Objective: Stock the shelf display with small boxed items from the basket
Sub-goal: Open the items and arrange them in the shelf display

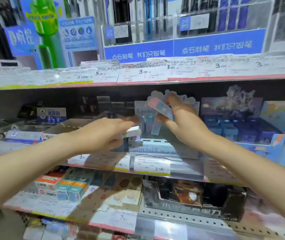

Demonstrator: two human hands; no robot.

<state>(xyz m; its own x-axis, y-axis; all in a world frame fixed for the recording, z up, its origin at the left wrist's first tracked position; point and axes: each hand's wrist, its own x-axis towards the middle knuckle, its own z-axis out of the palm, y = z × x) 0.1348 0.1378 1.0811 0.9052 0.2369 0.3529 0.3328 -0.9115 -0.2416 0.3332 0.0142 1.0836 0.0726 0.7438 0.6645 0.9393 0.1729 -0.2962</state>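
Hands at the pale display box (164,148) on the middle shelf (103,161), head view.
At centre I see the box's backing card at 12 o'clock and small packets inside, blurred. My left hand (103,134) curls round a white boxed item (133,131) at 9 o'clock of the box; my right hand (183,122) pinches a pastel boxed item (160,109) above it. Price tags (152,164) line the shelf edge at 6 o'clock.

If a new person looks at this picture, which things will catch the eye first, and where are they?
First come the two bare arms reaching to the middle shelf: the right hand holds up a small pink and blue box in front of a pale display box, and the left hand grips a white box beside it. Next, the blue banner with white writing on the top shelf.
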